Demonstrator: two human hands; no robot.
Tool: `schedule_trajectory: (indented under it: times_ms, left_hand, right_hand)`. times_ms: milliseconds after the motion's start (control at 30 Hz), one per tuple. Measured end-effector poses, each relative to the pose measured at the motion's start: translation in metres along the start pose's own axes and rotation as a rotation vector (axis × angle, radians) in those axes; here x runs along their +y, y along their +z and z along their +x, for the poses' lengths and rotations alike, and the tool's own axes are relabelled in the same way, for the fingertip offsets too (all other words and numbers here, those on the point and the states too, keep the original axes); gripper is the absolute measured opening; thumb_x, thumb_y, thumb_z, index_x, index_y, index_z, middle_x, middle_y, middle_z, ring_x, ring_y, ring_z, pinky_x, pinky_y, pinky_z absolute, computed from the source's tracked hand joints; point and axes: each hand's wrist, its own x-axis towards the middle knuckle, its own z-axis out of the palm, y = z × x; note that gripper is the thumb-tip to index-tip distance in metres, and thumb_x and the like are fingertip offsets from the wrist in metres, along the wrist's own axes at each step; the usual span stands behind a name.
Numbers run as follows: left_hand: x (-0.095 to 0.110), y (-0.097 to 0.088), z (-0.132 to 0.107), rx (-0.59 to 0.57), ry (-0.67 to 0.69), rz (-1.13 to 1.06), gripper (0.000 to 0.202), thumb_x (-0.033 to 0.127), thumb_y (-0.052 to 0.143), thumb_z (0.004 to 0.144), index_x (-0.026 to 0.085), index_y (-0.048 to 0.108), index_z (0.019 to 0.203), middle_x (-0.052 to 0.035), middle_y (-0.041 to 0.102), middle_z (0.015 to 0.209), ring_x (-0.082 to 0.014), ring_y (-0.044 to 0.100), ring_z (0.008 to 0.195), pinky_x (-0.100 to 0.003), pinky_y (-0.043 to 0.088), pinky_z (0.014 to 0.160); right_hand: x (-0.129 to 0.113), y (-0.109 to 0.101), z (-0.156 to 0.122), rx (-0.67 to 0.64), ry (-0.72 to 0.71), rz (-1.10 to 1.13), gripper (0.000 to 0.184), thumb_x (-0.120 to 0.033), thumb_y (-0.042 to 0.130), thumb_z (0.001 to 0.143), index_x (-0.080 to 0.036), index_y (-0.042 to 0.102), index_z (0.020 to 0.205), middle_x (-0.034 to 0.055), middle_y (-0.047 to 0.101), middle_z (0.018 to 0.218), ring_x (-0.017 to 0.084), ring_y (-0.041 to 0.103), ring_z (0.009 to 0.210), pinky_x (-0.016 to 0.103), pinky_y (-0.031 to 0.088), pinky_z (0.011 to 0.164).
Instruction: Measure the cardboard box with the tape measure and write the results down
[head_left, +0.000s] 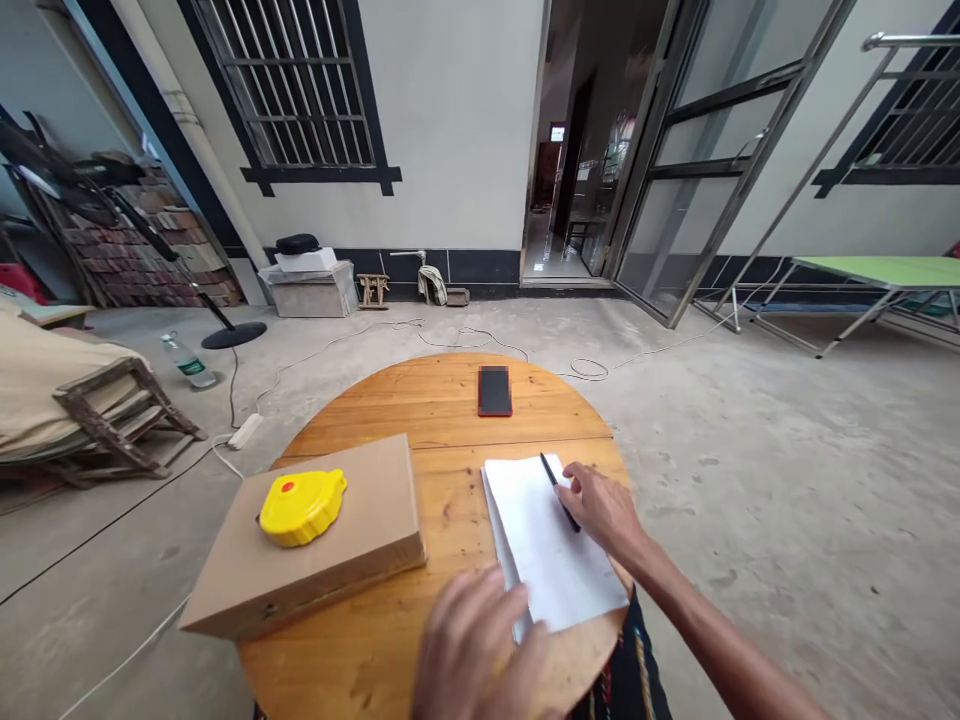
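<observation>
Several sheets of white paper (551, 550) lie stacked, slightly out of line, on the right side of a round wooden table (442, 510). A black pen (549, 470) slants across the top sheet. My right hand (604, 505) comes in from the right with thumb and fingers closed at the pen's middle. Blurred by motion, my left hand (476, 650) is over the near table edge by the paper's lower left corner; its fingers are apart and hold nothing. To the left, a yellow tape measure (302, 508) rests on a closed cardboard box (367, 500).
A dark phone-like slab with a red edge (495, 391) lies at the table's far side. Beyond are an open glass door (697, 150), a green folding bed (885, 268), a water bottle (189, 362) and a wooden stool (124, 415). Cables (589, 370) run across the floor.
</observation>
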Motion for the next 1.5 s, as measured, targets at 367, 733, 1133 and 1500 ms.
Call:
schedule_trajectory:
  times_ms: [367, 733, 1133, 1500]
  left_hand:
    - [0.000, 0.062, 0.048, -0.743, -0.100, 0.286, 0.028, 0.039, 0.062, 0.086, 0.021, 0.065, 0.107, -0.0098, 0.063, 0.118, -0.0305, 0.053, 0.112, -0.052, 0.035, 0.105]
    - [-0.003, 0.069, 0.044, -0.653, -0.133, 0.309, 0.031, 0.032, 0.056, 0.091, 0.025, 0.056, 0.120, -0.0054, 0.053, 0.131, -0.0263, 0.047, 0.115, -0.045, 0.041, 0.100]
    - [-0.010, 0.081, 0.039, -0.695, -0.080, 0.337, 0.042, 0.042, 0.046, 0.097, 0.028, 0.046, 0.136, -0.0051, 0.039, 0.152, -0.0274, 0.030, 0.141, -0.053, 0.022, 0.117]
    - [-0.009, 0.058, 0.024, -0.762, -0.083, 0.323, 0.050, 0.022, 0.056, 0.087, 0.028, 0.047, 0.136, -0.0058, 0.037, 0.153, -0.0293, 0.030, 0.141, -0.057, 0.024, 0.116]
  right_hand:
    - [0.024, 0.009, -0.007, 0.007, -0.125, 0.257, 0.041, -0.019, 0.035, 0.092, -0.017, 0.060, 0.125, 0.0109, 0.072, 0.108, 0.024, 0.066, 0.099, 0.034, 0.047, 0.086]
    - [0.064, 0.002, -0.032, 0.115, -0.105, 1.080, 0.027, -0.038, 0.062, 0.083, -0.022, 0.060, 0.104, 0.0032, 0.066, 0.080, 0.019, 0.066, 0.073, 0.029, 0.054, 0.065]
    - [0.066, 0.050, -0.066, 0.340, -0.141, 0.621, 0.023, -0.037, 0.048, 0.096, -0.022, 0.061, 0.107, 0.0065, 0.072, 0.099, 0.021, 0.070, 0.089, 0.032, 0.056, 0.081]
    - [0.050, 0.059, -0.087, 0.396, -0.266, 0.493, 0.022, -0.032, 0.046, 0.098, -0.023, 0.061, 0.112, 0.0060, 0.073, 0.102, 0.020, 0.071, 0.091, 0.030, 0.058, 0.080]
